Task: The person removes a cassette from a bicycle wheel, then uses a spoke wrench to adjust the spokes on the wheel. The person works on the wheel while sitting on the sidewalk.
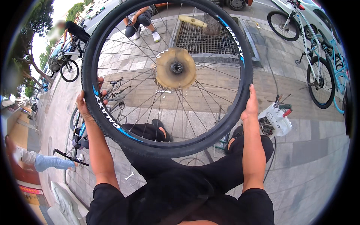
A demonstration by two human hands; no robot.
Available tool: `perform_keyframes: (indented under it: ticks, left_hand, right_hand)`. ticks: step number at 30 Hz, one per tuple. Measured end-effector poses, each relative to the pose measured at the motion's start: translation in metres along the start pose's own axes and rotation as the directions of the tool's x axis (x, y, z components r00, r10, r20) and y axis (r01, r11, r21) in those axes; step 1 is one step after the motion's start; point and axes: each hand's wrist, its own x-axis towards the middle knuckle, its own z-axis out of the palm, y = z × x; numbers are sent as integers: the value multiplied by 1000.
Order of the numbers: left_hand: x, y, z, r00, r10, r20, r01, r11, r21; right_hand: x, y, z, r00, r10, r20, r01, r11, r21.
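Note:
A bicycle wheel with a black tyre is held up in front of me, broad side toward me. Its black rim carries blue and white decals, and a yellowed plastic disc surrounds the hub. My left hand grips the wheel's left side, thumb outside the tyre and fingers reaching through between the spokes. On the opposite side my right hand presses its palm against the tyre, fingers pointing up along it. The wheel is supported between both hands, above my bent knees.
A white container with tools stands right of my knee. A wrench lies on the paving at left. Behind the wheel are a tree grate and a seated person. Parked bicycles line the right; another bicycle lies left.

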Motion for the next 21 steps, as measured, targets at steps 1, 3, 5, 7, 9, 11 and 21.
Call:
perform_keyframes:
  ticks: [1, 3, 5, 7, 9, 11, 21]
  left_hand:
    - [-1, -3, -4, 999, 8, -47, -8, 1000, 13]
    - [-4, -10, -10, 996, 29, -86, -26, 999, 36]
    - [-6, -16, -15, 996, 37, -84, -36, 999, 18]
    - [-3, -19, -16, 996, 46, -76, -45, 999, 12]
    - [-4, -22, -16, 996, 44, -80, -44, 999, 9]
    - [-3, -23, -18, 996, 46, -74, -46, 999, 5]
    - [-12, -30, -39, 994, 67, -85, -64, 998, 28]
  right_hand:
    - [-1, -3, 1, 1000, -22, -5, 21, 1000, -9]
    - [-1, -6, 2, 998, -62, -24, 61, 998, -19]
    - [0, -8, 3, 994, -100, -54, 99, 995, -23]
    - [0, -11, 1, 995, -103, -16, 103, 994, -31]
    - [1, -12, 0, 994, -112, 9, 112, 993, -33]
    - [1, -13, 0, 992, -127, 19, 128, 991, -29]
    - [-9, -15, 12, 987, -161, 3, 161, 987, 0]
